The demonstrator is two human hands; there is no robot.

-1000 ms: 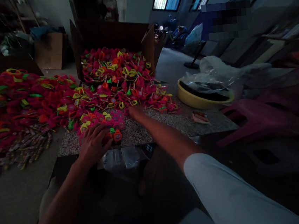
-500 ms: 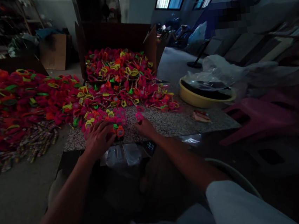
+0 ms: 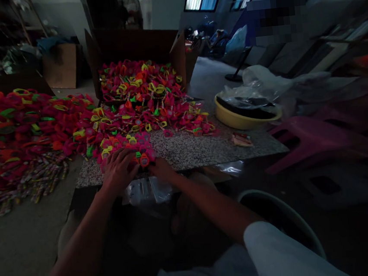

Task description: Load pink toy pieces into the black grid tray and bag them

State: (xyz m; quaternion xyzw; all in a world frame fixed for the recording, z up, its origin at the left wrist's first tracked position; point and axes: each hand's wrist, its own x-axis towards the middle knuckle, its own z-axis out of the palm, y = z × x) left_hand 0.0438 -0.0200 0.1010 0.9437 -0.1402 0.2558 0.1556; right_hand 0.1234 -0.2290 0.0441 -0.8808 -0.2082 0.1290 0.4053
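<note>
My left hand (image 3: 119, 167) rests on the near left part of a cluster of pink and yellow toy watches (image 3: 142, 138), its fingers apart and curved over them. An orange watch (image 3: 144, 160) lies between my two hands. Beside it, at the cluster's right edge, is my right hand (image 3: 161, 169); its fingers are bent in and dim, and what they hold, if anything, cannot be made out. Both hands are at the front edge of the speckled stone tabletop (image 3: 185, 153). Clear plastic bags (image 3: 150, 190) lie just below the edge.
A cardboard box (image 3: 180, 62) spills watches onto the table's back. A larger heap (image 3: 23, 123) is at the left. A yellow basin (image 3: 245, 118) with plastic stands right, near a small packet (image 3: 242, 139). Beyond are a pink stool (image 3: 304, 137) and a round bin (image 3: 310, 234).
My right hand has moved left and nearer, from a pink watch to beside the orange one. My left hand stays on the cluster. The view has shifted slightly.
</note>
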